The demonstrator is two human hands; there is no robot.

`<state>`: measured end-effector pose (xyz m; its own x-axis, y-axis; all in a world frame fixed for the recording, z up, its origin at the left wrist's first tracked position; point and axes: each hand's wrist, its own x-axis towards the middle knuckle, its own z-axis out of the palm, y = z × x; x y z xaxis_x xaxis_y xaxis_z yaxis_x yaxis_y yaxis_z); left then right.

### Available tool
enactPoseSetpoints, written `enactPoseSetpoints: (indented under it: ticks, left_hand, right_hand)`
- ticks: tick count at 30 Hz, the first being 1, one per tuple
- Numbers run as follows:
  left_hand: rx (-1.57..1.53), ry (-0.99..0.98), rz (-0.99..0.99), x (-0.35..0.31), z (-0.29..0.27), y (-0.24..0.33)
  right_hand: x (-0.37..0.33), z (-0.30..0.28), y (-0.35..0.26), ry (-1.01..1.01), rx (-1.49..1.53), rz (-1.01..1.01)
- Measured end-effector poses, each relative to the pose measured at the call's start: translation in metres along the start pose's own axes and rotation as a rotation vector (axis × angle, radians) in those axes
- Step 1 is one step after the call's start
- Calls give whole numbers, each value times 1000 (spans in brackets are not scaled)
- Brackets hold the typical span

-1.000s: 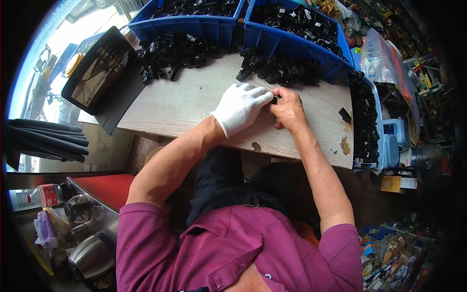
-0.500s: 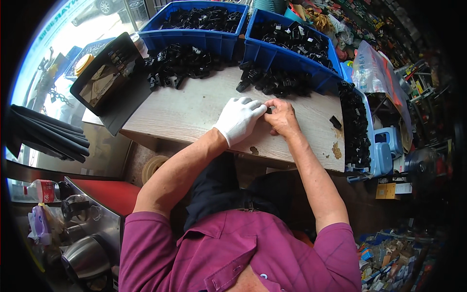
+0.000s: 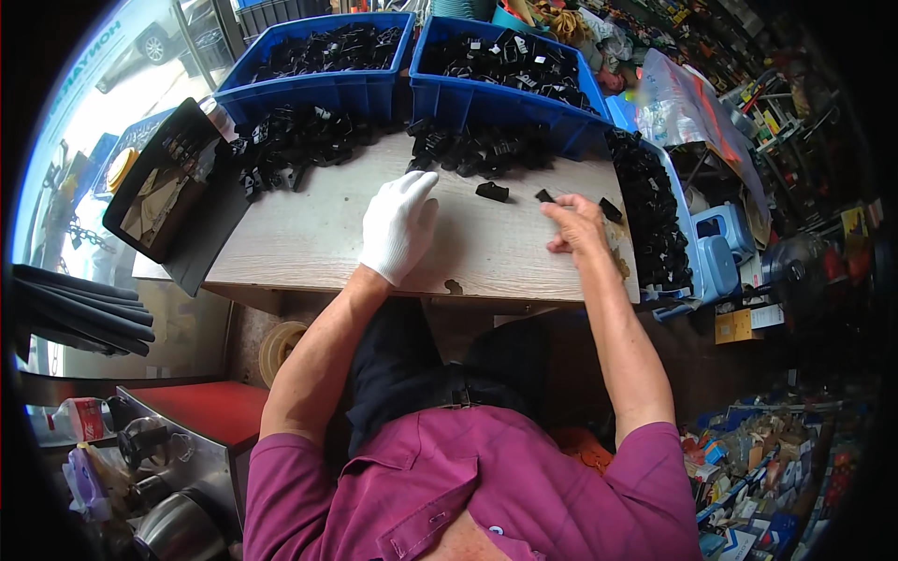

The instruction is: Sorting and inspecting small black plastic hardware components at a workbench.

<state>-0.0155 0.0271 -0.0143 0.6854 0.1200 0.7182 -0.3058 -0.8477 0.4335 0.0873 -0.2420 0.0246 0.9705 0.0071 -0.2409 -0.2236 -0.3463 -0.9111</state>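
Note:
My left hand (image 3: 400, 227), in a white knit glove, is over the middle of the table (image 3: 318, 224) with its fingers stretched out and nothing seen in them. Just beyond its fingertips lies a heap of small black plastic parts (image 3: 477, 150). A single black part (image 3: 492, 192) rests on the tabletop between my two hands. My bare right hand (image 3: 578, 224) pinches a small black plastic part (image 3: 544, 195) between thumb and fingers, over the right side of the table. Close beside that hand lies another loose black part (image 3: 610, 210).
Two blue bins (image 3: 313, 93) of black parts stand along the back, with a second heap (image 3: 290, 145) before the left one. A tablet in a dark case (image 3: 168, 187) leans at the left. Along the right edge is a light blue bin (image 3: 687, 201) of black parts.
My hands were together over the table and have parted, the right one moving right with a black part. A black part now lies between them. The whole view has shifted slightly.

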Motion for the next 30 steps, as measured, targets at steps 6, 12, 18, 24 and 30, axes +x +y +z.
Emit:
enactPoseSetpoints:
  ticks: [6,12,18,24,30]
  left_hand:
    - [-144,-57,-56,1,8,4]
    - [-2,54,-27,32,1,-42]
    - [313,-219,-134,88,17,-84]
    - [533,-412,-130,102,33,-90]
    - [511,-382,-88,83,23,-83]
  right_hand:
    - [86,-116,49,638,159,132]
    - [59,-110,39,541,282,53]
    - [10,-44,14,96,208,54]
    - [-8,7,-3,-47,86,4]
    - [-3,39,-16,-108,-43,-69]
